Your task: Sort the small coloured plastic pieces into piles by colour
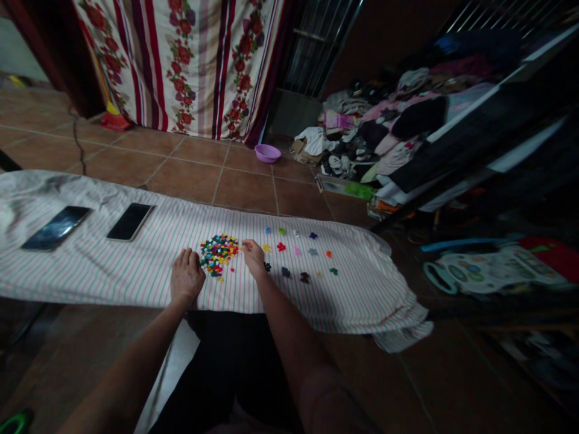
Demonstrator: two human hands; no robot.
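Note:
A heap of small multicoloured pieces (218, 253) lies on the striped cloth (149, 271). My left hand (187, 276) rests on the cloth against the heap's left edge, its fingers pressed together; nothing shows in them. Just right of the heap, my right hand (253, 255) is closed in a pinch, and what its fingertips hold is too small to name. Beyond it, little single-colour groups sit in rows, among them a red group (281, 246), a pink group (297, 251), an orange group (329, 254) and a brown group (304, 277). A black group (268, 267) is partly beside my right wrist.
Two dark phones, one farther left (56, 228) and one nearer (129, 222), lie on the cloth at left. A purple basin (268, 153) stands on the tiled floor behind. A clothes pile (362, 132) is at back right, and a floral curtain (181, 66) hangs at the back.

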